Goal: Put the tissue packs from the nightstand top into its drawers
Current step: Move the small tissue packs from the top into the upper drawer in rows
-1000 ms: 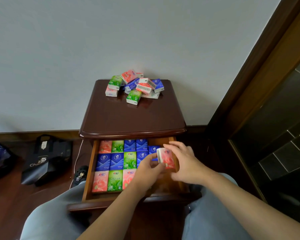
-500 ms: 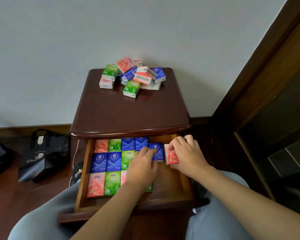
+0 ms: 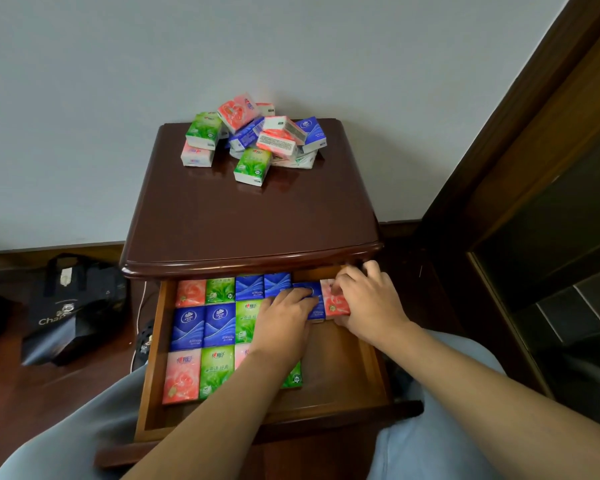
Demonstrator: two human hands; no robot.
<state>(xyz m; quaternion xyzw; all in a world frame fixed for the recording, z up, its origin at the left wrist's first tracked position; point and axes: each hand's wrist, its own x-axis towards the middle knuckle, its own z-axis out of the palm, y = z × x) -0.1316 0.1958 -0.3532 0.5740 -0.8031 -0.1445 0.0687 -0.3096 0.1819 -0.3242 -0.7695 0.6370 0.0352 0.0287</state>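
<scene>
Part of the middle and front rows of packs in the drawer [image 3: 153,375] is covered by the left hand [image 3: 284,323] and its forearm. The pink pack [image 3: 336,301] is partly hidden under the fingers of the right hand [image 3: 371,306], so its grip cannot be made out fully. The back row is overhung by the nightstand top [image 3: 250,223]. The lower packs in the pile [image 3: 253,136] are concealed by upper ones. The black bag [image 3: 70,306] carries lettering too small to read, and the dark object to its left is cut off by the frame edge.

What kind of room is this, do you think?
Probably a bedroom at home: a dark wooden nightstand stands against a plain wall, its open drawer holds tissue packs, and a dark shopping bag sits on the floor.
</scene>
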